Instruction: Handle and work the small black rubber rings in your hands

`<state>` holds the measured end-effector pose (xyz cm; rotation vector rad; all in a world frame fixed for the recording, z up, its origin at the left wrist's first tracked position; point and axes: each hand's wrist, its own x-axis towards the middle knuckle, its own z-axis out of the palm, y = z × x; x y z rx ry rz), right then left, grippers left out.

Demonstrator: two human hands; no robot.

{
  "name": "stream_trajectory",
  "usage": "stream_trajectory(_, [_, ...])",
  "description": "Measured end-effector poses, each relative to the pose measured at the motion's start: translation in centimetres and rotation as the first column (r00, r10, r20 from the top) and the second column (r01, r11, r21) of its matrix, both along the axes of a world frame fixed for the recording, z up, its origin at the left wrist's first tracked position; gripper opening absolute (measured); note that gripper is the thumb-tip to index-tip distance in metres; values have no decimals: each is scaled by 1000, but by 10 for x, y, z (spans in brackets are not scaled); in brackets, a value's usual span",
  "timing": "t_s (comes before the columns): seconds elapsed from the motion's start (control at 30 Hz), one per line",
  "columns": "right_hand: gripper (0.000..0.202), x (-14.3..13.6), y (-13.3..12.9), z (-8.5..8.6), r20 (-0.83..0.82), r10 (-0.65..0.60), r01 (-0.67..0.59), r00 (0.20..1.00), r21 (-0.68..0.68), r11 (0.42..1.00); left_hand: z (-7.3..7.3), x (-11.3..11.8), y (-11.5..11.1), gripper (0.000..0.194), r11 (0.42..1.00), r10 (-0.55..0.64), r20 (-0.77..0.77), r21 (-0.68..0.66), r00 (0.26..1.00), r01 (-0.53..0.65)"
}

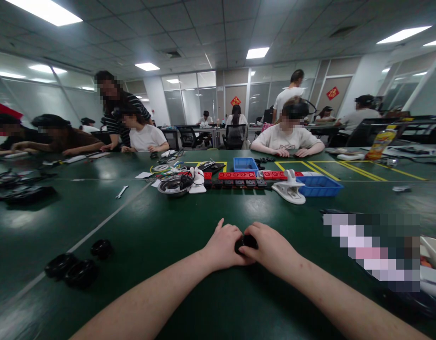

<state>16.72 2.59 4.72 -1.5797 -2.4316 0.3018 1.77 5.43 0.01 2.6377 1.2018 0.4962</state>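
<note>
Bare forearms, left hand and right hand — both gripping a rounded black piece, glossy green tabletop

black part: mostly buried under the left hand and right hand, can't really make out its full shape
forearms: both chopped off by the bottom edge
pixelated patch: blocked out, no clue what's under it
white thing: sliced by the right edge
red strip: markings way too tiny to read
metal bowl: contents too jumbled to tell
bottle: printing's just a blur
</note>
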Motion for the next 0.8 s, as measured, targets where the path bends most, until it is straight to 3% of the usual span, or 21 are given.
stream_trajectory(0.23, [23, 1, 1, 1, -13, 57, -57, 998, -2, 998, -3, -4, 4, 39, 998, -59, 36, -5, 998, 60])
stream_trajectory(0.4, [37, 12, 3, 13, -143, 356, -370, 923, -87, 925, 0, -12, 11, 37, 976, -209, 80, -40, 975, 212])
stream_trajectory(0.5, [48, 18, 6, 16, -193, 445, -476, 874, -159, 865, 0, -13, 14, 29, 966, -241, 110, -73, 964, 249])
stream_trajectory(0.63, [46, 17, 9, 14, -212, 507, -545, 835, -194, 816, -3, -13, 17, 23, 959, -261, 102, -86, 960, 270])
stream_trajectory(0.8, [41, 16, 9, 12, -207, 513, -549, 833, -186, 815, -5, -13, 17, 24, 956, -264, 108, -99, 958, 275])
